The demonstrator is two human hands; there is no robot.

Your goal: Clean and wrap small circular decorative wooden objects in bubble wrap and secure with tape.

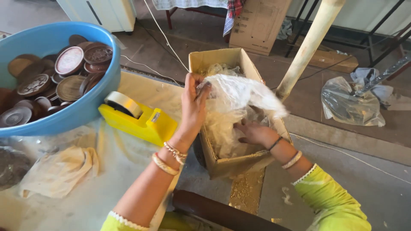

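My left hand (193, 102) is raised over an open cardboard box (222, 164) and grips a crumpled clear plastic bag (239, 95) by its edge. My right hand (255, 132) reaches down inside the box, fingers spread among more clear plastic bags (222, 128) that fill it. Both wrists wear bangles, and the sleeves are bright green. Whether the right hand holds anything is hidden by the plastic.
A yellow tape dispenser (139, 117) sits left of the box on a plastic-covered table (107, 171). A blue basin (55, 115) holds several round brown discs. A crumpled cloth (60, 171) lies nearby. A pale post (306, 47), another carton (257, 23) and a plastic bag (351, 105) stand on the floor.
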